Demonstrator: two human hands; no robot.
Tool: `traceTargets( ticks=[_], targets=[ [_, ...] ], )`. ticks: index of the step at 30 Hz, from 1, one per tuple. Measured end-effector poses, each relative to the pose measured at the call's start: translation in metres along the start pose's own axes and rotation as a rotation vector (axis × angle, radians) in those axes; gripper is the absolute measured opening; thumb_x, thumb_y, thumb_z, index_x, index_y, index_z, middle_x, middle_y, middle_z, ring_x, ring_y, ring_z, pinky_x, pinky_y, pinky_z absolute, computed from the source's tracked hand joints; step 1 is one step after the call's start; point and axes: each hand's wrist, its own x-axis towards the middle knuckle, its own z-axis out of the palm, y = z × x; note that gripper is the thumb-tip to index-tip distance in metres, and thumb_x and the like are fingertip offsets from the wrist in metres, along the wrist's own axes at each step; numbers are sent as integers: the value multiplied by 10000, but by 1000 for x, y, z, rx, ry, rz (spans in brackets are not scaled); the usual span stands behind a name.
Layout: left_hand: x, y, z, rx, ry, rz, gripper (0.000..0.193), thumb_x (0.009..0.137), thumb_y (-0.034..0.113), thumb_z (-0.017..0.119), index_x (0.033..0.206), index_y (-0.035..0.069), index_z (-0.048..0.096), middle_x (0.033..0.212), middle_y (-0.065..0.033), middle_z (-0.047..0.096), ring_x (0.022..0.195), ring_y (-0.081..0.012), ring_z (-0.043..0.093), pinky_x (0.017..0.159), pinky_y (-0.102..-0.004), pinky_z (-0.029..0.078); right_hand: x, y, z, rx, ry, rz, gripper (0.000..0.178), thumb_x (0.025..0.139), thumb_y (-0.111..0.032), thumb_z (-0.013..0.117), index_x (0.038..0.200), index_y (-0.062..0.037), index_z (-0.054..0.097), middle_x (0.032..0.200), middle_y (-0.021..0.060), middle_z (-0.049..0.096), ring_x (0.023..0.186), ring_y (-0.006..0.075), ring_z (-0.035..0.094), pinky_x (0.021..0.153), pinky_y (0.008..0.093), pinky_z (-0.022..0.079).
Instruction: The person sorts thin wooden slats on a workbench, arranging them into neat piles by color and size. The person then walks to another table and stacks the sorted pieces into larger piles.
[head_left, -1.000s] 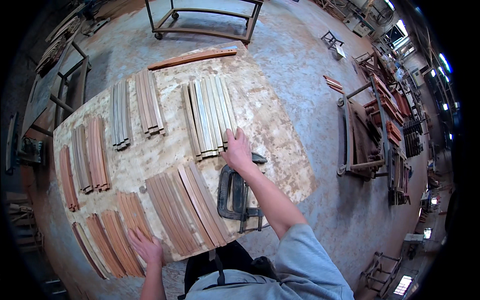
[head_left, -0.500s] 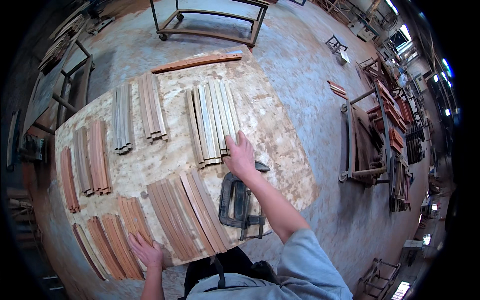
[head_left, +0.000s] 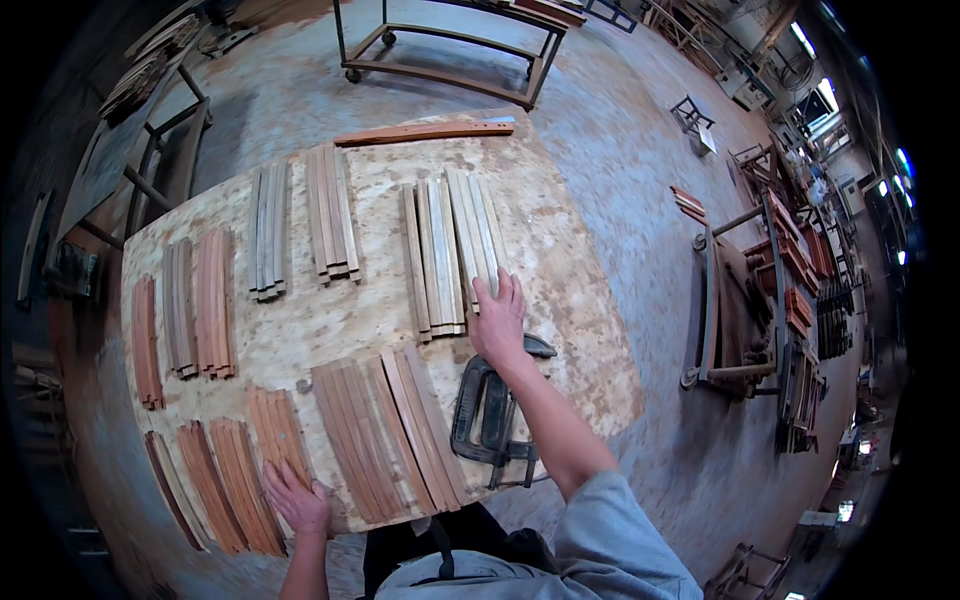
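On the worktable (head_left: 560,330), my right hand (head_left: 497,318) grips the near end of a few pale wood strips (head_left: 472,230), thumb on one side and fingers on the other. A narrow gap parts them from the neighbouring pale and brown strips (head_left: 432,260) on their left. Below my right wrist lies a black C-clamp (head_left: 482,410). My left hand (head_left: 298,498) rests flat, fingers slightly spread, on the near end of a bundle of orange-brown strips (head_left: 275,425). Between my hands lies a wide group of brown strips (head_left: 350,440).
More strip bundles line the table's left side, among them reddish strips (head_left: 214,300) and grey-brown strips (head_left: 268,230). A long reddish wood piece (head_left: 425,132) lies along the far edge. Beyond stand a wheeled metal cart (head_left: 450,80) and, at right, a rack with wood pieces (head_left: 740,300).
The pale strips under my right hand have come apart from those on their left, opening a gap. My left hand stays on the orange-brown bundle. The whole view has shifted slightly.
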Motion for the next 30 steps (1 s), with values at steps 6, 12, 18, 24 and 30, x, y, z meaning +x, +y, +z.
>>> traceTargets(
  ticks=[6, 12, 18, 24, 30],
  targets=[
    [1, 2, -1, 6, -17, -13, 802, 794, 203, 635, 1503, 15, 311, 1579, -269, 246, 1458, -468, 233, 1176, -601, 217, 14, -64, 0, 146, -172, -21, 639, 822, -301, 770, 1337, -33, 503, 1440, 283, 387, 1277, 446, 430, 1011, 537, 435],
    [1, 0, -4, -26, -27, 6, 806, 792, 199, 639, 1496, -13, 309, 1580, -277, 224, 1465, -474, 201, 1194, -599, 177, 40, -92, 20, -35, -193, 105, 675, 789, -352, 803, 1313, -56, 500, 1462, 241, 383, 1282, 432, 409, 1014, 530, 430],
    [4, 9, -21, -56, -59, -19, 763, 788, 208, 653, 1460, -8, 363, 1562, -277, 255, 1453, -463, 242, 1177, -585, 233, 45, -90, 40, -30, -138, 68, 656, 782, -233, 783, 1339, -72, 476, 1479, 255, 365, 1287, 460, 392, 1028, 556, 410],
    [7, 10, -29, -86, -98, -31, 772, 793, 213, 661, 1465, -6, 350, 1557, -279, 246, 1448, -472, 241, 1163, -586, 245, 59, -98, 46, -43, -182, 59, 652, 818, -270, 766, 1358, -61, 469, 1509, 282, 334, 1363, 494, 326, 1095, 567, 347],
    [6, 7, -28, -67, -91, -19, 756, 798, 226, 670, 1449, -9, 367, 1552, -279, 250, 1443, -481, 238, 1148, -587, 260, 79, -145, 43, 144, -126, -223, 805, 873, -447, 724, 1460, -5, 392, 1541, 303, 282, 1438, 512, 235, 1158, 586, 268]
  ],
)
